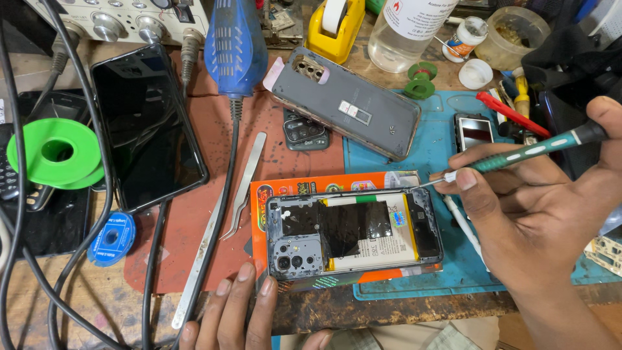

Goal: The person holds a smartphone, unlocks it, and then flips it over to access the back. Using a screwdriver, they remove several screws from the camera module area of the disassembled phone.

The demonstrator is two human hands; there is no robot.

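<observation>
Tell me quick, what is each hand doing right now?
Left hand: open, fingers resting flat at the near edge of the opened phone.
Right hand: closed on a green screwdriver, tip at the phone's top edge.

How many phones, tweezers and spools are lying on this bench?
Phones: 2, the opened phone steadied by the left hand while the right hand holds the screwdriver, and the black phone.
Tweezers: 1
Spools: 2, green spool and blue spool.
Total: 5
</observation>
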